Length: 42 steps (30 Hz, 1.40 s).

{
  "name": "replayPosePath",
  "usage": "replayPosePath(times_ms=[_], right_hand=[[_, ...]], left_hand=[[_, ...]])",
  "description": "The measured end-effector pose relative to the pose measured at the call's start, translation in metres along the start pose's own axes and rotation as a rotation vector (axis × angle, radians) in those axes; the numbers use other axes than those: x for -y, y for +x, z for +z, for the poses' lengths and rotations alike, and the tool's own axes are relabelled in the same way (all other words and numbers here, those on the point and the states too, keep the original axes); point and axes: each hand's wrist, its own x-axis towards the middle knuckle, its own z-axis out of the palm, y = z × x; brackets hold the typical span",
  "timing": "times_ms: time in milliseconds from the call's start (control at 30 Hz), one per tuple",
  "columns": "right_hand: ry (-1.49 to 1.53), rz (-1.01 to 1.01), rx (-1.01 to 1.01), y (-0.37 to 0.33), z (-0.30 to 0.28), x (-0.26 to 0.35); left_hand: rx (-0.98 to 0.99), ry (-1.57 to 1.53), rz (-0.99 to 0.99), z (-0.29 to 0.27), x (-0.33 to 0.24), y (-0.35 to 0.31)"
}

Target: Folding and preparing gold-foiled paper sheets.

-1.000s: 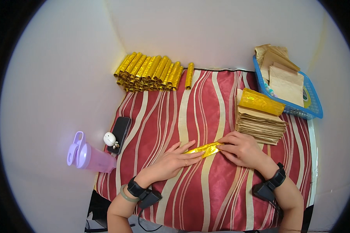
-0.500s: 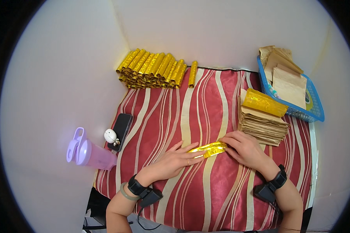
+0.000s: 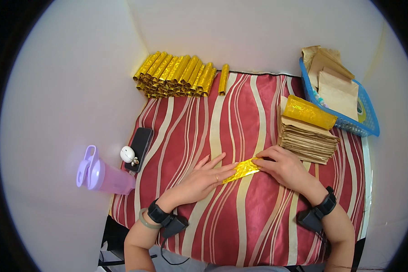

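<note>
A gold foil strip (image 3: 245, 170) is laid on the striped cloth (image 3: 226, 222). Its left end is partly covered by the left hand (image 3: 204, 180), fingers spread; its right end is touched by the right hand (image 3: 284, 168), fingers bunched; whether it is pinched cannot be told. Brown papers (image 3: 339, 93) are held in the blue basket (image 3: 350, 126), some above its rim.

Hands (image 3: 199, 182) palm-down, left fingers (image 3: 216, 159) spread

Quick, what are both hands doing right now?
Left hand: open, spread over the gold strip.
Right hand: curled at its right end; grip unclear.
</note>
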Motion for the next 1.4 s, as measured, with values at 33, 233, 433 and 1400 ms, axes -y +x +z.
replayPosePath(times_ms=[33, 233, 433, 1400], right_hand=[[0.004, 0.002, 0.001, 0.001, 0.0, 0.0], [0.1, 0.052, 0.021, 0.001, -0.001, -0.001], [0.264, 0.119, 0.008, 0.001, -0.002, -0.005], [0.01, -0.09, 0.227, 0.002, -0.006, 0.003]], left_hand=[[0.007, 0.004, -0.004, 0.0, 0.001, 0.0], [0.021, 0.038, 0.014, -0.002, 0.002, 0.0], [0.032, 0.012, 0.007, -0.002, 0.002, -0.001], [-0.118, -0.048, 0.039, -0.001, 0.004, 0.008]])
